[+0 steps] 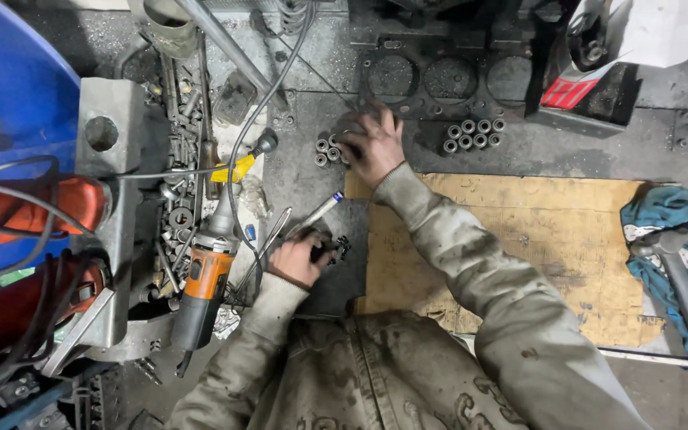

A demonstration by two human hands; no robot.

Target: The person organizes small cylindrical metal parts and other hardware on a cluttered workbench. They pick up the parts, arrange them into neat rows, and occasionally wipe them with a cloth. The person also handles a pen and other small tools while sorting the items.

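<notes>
My right hand [373,144] reaches forward over a cluster of small metal cylinders [326,151] on the dark floor, fingers curled on one of them. My left hand [298,259] is closed around a small dark metal part [334,248] low in front of me. A thin rod with a blue tip [322,211] lies between the two hands. A second group of several cylinders [472,134] sits to the right, below a dark flat gasket with round holes [439,80].
An orange angle grinder [205,287] with its cable lies left of my left hand. Further left is a pile of bolts and tools [177,191] and a grey metal block [109,135]. A cardboard sheet [519,239] lies at right, with a blue cloth and hammer [670,239].
</notes>
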